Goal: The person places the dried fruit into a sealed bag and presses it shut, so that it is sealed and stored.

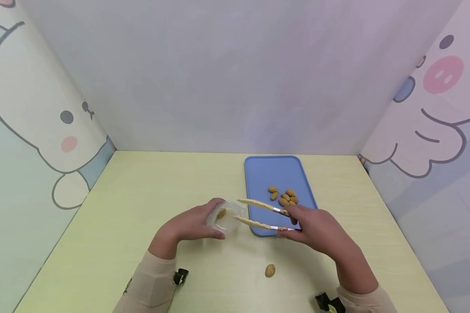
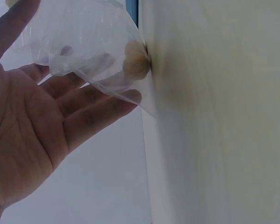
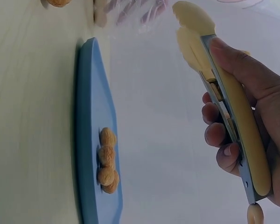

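My left hand point(image 1: 192, 224) holds a clear plastic bag point(image 1: 230, 222) upright on the table, thumb on the near side and fingers on the far side. Its mouth faces up, and a brown nut point(image 1: 221, 213) shows inside; the left wrist view has nuts point(image 2: 136, 64) low in the bag. With my right hand point(image 1: 321, 228) I grip metal tongs with cream tips point(image 1: 254, 223). The tong arms stand apart, tips by the bag's right rim, with nothing between them. Several brown nuts point(image 1: 291, 192) lie on a blue tray point(image 1: 272, 171) beyond the tongs.
A single nut point(image 1: 270, 270) lies on the pale yellow table point(image 1: 172, 178) in front of the tray. A grey wall point(image 1: 235, 87) rises behind the table, and panels with cartoon animals flank it on both sides.
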Demonstrator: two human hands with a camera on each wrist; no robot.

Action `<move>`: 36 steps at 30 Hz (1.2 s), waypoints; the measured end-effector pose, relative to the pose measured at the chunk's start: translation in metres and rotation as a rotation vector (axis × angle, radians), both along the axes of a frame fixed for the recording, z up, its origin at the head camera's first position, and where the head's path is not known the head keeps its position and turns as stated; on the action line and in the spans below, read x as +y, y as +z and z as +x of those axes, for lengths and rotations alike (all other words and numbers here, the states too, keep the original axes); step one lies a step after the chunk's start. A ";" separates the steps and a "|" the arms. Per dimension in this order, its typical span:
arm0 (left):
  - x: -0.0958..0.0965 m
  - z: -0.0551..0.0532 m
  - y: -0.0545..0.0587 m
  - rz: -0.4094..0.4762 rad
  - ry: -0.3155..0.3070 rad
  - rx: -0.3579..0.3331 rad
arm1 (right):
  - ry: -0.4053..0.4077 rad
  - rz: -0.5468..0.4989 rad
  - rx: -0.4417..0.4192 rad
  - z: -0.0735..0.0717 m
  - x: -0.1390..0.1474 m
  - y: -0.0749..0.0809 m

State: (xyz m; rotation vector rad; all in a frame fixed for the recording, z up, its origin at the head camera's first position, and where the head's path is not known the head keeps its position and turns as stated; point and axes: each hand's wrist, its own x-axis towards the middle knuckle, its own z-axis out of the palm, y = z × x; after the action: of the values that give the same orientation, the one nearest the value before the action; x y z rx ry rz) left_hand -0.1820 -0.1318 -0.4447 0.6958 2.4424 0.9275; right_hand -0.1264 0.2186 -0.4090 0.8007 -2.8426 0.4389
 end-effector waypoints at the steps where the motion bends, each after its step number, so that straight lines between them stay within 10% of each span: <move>1: 0.000 0.000 0.000 0.000 0.002 -0.002 | -0.006 -0.003 -0.012 0.000 0.001 0.001; 36: -0.002 0.000 -0.005 -0.018 0.000 0.038 | -0.266 -0.032 -0.276 -0.019 0.048 0.000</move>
State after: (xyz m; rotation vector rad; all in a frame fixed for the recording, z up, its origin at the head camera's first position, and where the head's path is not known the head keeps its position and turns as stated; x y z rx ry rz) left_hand -0.1823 -0.1340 -0.4497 0.7139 2.4805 0.8994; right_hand -0.1454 0.2663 -0.4089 0.3709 -3.1242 0.5941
